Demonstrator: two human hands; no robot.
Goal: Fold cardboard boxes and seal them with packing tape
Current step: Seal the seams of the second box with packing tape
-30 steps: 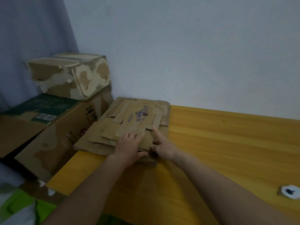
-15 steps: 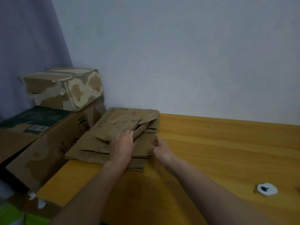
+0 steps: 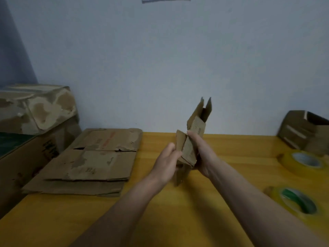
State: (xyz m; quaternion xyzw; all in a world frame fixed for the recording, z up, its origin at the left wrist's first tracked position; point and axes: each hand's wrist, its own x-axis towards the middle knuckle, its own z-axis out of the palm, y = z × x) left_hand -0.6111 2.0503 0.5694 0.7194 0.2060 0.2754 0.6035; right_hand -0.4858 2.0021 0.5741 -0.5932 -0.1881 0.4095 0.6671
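Observation:
A small flattened cardboard box (image 3: 195,129) is held upright above the wooden table (image 3: 160,211), its top flaps pointing up. My left hand (image 3: 166,162) grips its lower left side and my right hand (image 3: 201,154) grips its right side, fingers curled round the cardboard. A stack of flattened cardboard boxes (image 3: 92,161) lies on the table's left part. Two rolls of packing tape lie at the right: a clear yellowish one (image 3: 304,162) and one with a green core (image 3: 295,202).
An assembled open cardboard box (image 3: 304,130) stands at the far right by the wall. Off the table's left edge stands a large brown box (image 3: 23,161) with a worn, torn box (image 3: 37,107) on top.
Both hands have lifted one small flattened box off the stack and carried it right to the table's middle, tipping it upright. The view has swung right, revealing the tape rolls and the open box.

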